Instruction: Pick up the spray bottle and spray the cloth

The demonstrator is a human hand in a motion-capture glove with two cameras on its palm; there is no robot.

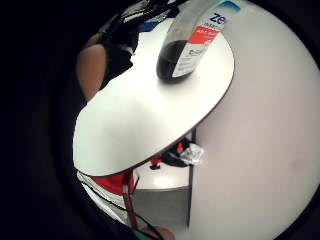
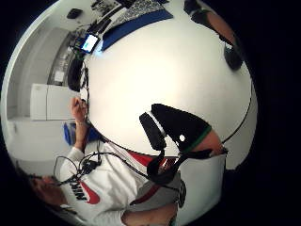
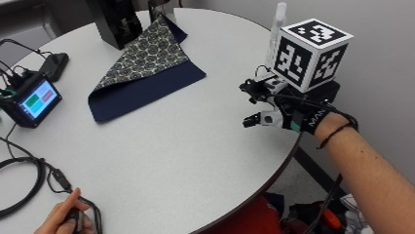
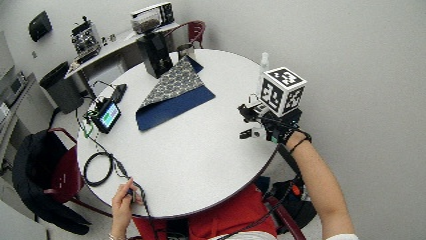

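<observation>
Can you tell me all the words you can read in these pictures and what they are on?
"ze": cut-off blue letters on the spray bottle label; the red band and small print beneath are too blurred to read.
"MAN": white letters on the gloved right hand wrist strap, cut off.
Small screen: coloured blocks only, no readable words.

On my feed the right hand (image 3: 293, 116) wears a black glove with white lettering near the cuff and a thin green band at its edge, and small black-and-white hardware is mounted along the palm side. A thin black band (image 3: 338, 130) loops round the bare forearm just behind the glove. I can see a white sweatshirt (image 2: 94, 186) with a red logo on the chest, and red trousers (image 4: 223, 215) below the table edge.
</observation>
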